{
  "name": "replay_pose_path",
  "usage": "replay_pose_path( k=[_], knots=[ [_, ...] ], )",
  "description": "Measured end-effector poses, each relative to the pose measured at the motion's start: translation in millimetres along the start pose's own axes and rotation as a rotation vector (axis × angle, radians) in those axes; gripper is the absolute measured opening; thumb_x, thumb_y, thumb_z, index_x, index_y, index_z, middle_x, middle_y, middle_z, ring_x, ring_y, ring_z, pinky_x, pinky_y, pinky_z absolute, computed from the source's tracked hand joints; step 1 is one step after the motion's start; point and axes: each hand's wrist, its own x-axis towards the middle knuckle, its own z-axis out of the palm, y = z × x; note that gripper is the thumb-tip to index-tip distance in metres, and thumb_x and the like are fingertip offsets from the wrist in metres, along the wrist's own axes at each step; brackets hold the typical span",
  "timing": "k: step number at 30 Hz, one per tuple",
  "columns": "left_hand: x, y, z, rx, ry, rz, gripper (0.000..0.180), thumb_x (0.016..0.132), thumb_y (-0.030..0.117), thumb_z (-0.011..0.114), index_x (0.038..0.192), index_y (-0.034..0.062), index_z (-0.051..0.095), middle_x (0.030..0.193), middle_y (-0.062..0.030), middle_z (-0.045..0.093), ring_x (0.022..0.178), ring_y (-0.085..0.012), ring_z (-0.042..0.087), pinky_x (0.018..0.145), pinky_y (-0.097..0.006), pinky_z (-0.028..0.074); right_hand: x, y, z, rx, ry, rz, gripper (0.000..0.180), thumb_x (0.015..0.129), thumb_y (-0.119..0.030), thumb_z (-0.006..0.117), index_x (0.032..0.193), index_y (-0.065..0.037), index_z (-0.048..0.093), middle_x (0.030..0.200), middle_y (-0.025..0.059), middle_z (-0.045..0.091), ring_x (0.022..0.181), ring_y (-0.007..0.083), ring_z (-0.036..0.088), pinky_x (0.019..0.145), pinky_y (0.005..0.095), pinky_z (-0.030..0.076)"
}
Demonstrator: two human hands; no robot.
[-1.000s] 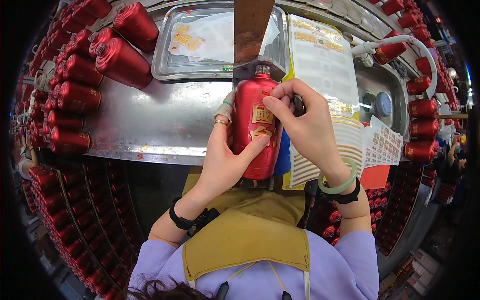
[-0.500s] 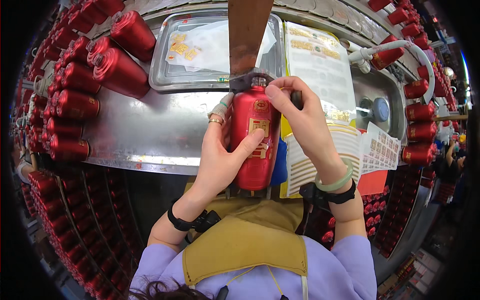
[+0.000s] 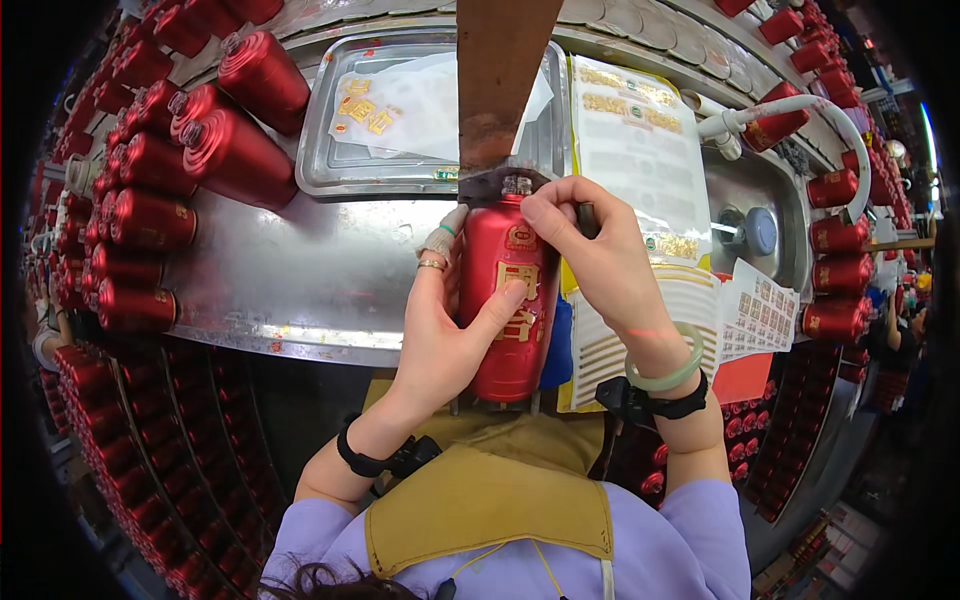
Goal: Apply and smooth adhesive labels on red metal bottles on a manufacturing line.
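A red bottle [image 3: 500, 372] with gold raised characters lies before me, its clear neck against a dark bracket [image 3: 478, 190] under a wooden bar [image 3: 497, 85]. My left hand [image 3: 445, 318] grips the bottle from the left, thumb across its front. Ribbed covers sit on some of its fingertips, and the other fingers are partly hidden behind the bottle. At the bottle's right shoulder my right hand [image 3: 603, 245] is closed, thumb and forefinger pinched together close to the glass. A dark-handled tool [image 3: 587, 219] shows within its curled fingers; the tip cannot be made out.
Beyond the bottle lies a metal tray [image 3: 313, 165] with loose gold characters on white sheets [image 3: 425, 135]. Decal sheets [image 3: 640, 160] are to the right, beside a sink [image 3: 785, 190] with a curved white pipe [image 3: 845, 125]. Several red bottles [image 3: 240, 158] stand on the left.
The whole view has shifted a little, so the bottle, bar and tray sit lower in it. Both hands keep nearly the same places on the bottle.
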Motion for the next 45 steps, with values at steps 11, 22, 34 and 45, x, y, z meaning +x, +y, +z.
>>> replay_pose_path(
  k=[11,22,34,45],
  knots=[
    [-0.9,-2.4,1.1,0.023,-0.004,0.032,0.077,0.098,0.009,0.071,0.158,-0.0045,0.025,0.148,-0.0195,0.047,0.136,-0.0237,0.051,0.114,-0.039,0.042,6.5,-43.6,-30.6,-0.425,-0.042,-0.539,0.022,0.096,0.009,0.056,0.113,0.0,0.067,0.104,0.0073,0.068,0.097,0.0147,0.062,0.086,0.0297,0.052],
    [1.1,-5.5,-5.8,-0.025,-0.032,-0.041,0.077,0.098,0.01,0.071,0.158,-0.0047,0.024,0.152,-0.0193,0.043,0.14,-0.0243,0.047,0.118,-0.04,0.038,5.2,-46.7,-14.4,-0.73,-0.175,-0.814,0.021,0.084,0.006,0.063,0.099,-0.004,0.075,0.091,0.0079,0.071,0.088,0.03,0.061,0.075,0.0368,0.051],
    [-13.2,-2.8,-4.9,-0.042,-0.09,-0.054,0.093,0.093,0.011,0.079,0.161,0.0002,0.016,0.151,-0.0172,0.045,0.137,-0.0233,0.051,0.115,-0.04,0.043,-30.7,-21.4,-18.5,-0.281,-0.016,-0.161,0.046,0.089,-0.027,0.082,0.12,0.002,0.064,0.095,0.0086,0.069,0.086,0.0122,0.064,0.077,0.0284,0.052],
    [-13.6,-5.6,-5.6,-0.039,-0.095,-0.032,0.096,0.09,0.007,0.079,0.162,0.0011,0.015,0.15,-0.0175,0.045,0.136,-0.023,0.052,0.113,-0.039,0.046,-30.8,-3.2,0.2,-0.23,-0.005,-0.061,0.063,0.079,-0.025,0.09,0.126,0.004,0.057,0.107,0.0147,0.071,0.096,0.0188,0.067,0.086,0.0335,0.055]
  ],
)
